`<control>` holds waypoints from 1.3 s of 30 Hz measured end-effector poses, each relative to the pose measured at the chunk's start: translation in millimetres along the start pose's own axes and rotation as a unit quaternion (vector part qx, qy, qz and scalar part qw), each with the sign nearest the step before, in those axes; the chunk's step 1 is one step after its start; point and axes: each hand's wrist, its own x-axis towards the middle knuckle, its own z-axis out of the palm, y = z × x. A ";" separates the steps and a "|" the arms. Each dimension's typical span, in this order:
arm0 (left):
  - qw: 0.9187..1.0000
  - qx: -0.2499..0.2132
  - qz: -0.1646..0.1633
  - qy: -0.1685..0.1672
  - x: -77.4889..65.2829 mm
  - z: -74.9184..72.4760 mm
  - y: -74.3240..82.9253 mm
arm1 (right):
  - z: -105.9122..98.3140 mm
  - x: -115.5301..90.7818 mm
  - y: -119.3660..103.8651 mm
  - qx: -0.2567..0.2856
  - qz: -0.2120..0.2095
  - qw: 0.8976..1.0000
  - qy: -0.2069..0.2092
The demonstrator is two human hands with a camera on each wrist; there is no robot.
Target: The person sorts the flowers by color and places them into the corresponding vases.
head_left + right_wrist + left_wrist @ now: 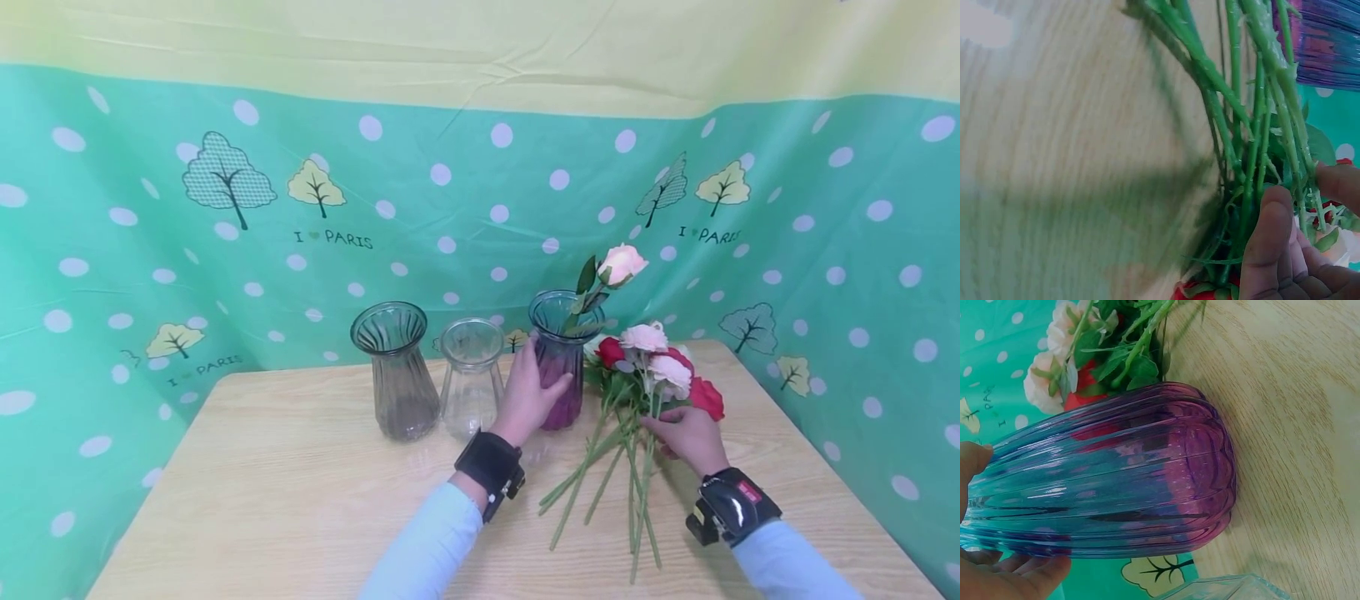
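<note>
My left hand [527,393] grips the ribbed glass vase [1116,475], which shades from blue at the rim to purple at the base, with thumb and fingers on opposite sides. The vase stands upright on the table, and one pale pink rose [622,265] leans out of it to the right. To its right lies a bunch of artificial flowers, with pink blooms [670,373], a red rose [707,398] and green stems [1250,144] pointing toward me. My right hand [690,437] pinches a flower stem [1297,144] just below the blooms, between thumb and finger.
Left of the held vase stand a clear glass vase [471,379] and a smoky grey one [405,392]. They share the wooden table [285,500] near its back edge. A green dotted curtain [495,175] hangs close behind and along both sides.
</note>
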 end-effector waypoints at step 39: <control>1.000 -0.002 0.003 -0.006 1.5 0.3 -1.4 | -67.1 -13.6 -38.3 0.411 -0.011 0.912 0.006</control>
